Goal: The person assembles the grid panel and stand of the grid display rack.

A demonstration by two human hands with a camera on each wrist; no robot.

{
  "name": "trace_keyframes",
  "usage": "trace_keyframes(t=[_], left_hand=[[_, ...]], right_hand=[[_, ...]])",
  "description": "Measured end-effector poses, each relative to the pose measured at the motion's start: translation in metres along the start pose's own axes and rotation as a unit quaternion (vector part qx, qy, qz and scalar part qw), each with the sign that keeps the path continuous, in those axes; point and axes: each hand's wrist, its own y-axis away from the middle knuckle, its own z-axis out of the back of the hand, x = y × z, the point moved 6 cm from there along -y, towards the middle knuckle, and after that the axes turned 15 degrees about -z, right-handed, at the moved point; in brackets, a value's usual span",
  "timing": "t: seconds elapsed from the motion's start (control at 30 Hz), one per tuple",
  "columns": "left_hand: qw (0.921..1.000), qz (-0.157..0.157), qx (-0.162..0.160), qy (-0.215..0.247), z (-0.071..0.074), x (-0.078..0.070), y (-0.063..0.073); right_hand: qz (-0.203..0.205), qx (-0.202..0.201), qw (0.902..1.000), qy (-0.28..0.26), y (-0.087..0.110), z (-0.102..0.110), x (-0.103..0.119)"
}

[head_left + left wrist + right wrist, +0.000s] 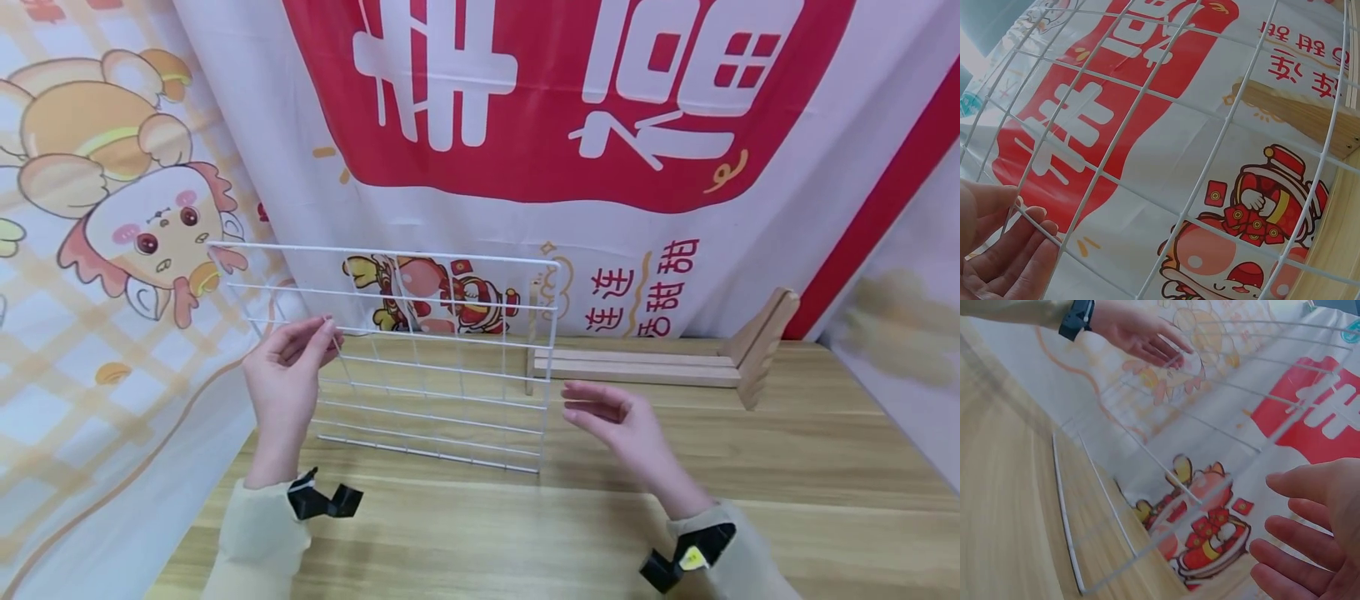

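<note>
- Left cloth [112, 333]: patterned, hangs to the left of the left fingers.
- Left hand [288, 367]: thumb and index pinch a wire near the grid's left side; the other fingers are bent in beside the index.
- Grid [416, 335]: white wire, upright, running from the left fingertips across to just short of the right ones. Lower edge sits below both sets of fingers, apparently on the table [480, 525]. Judgement: an open frame this thin would likely tip if let go, hence the side pinch to steady it.
- Right hand [611, 417]: just beside the grid's right edge, apart from it, gripping nothing; fingers slightly bent. Presumably placed there to guard or take that side.
- Stand [645, 368]: wooden, lies beyond the right fingers, near the back cloth [465, 217].
- Left wrist view: gives the pinch close up, plus screws in the stand's end, too small in the head view. Right hand not in it.
- Right wrist view: shows the right fingers spread with clear gaps, which overlap from above. Grid's lower corner is plain here, out of the left wrist view.
</note>
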Motion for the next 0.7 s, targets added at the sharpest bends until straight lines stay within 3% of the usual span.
trace_keyframes(t=[0.23,0.53,0.7], left_hand=[[0.9999,-0.005,0.005,-0.011,0.001,-0.003,0.002],[0.9994,-0.012,0.013,-0.031,0.000,-0.005,0.002],[0.9992,-0.015,0.014,-0.033,0.000,-0.005,0.002]], right_hand=[[-0.027,-0.046,0.9974,0.049,0.000,0.039,-0.011],[0.007,-0.119,0.9918,0.046,0.004,0.105,-0.015],[-0.028,-0.167,0.9850,0.035,0.010,0.149,-0.019]])
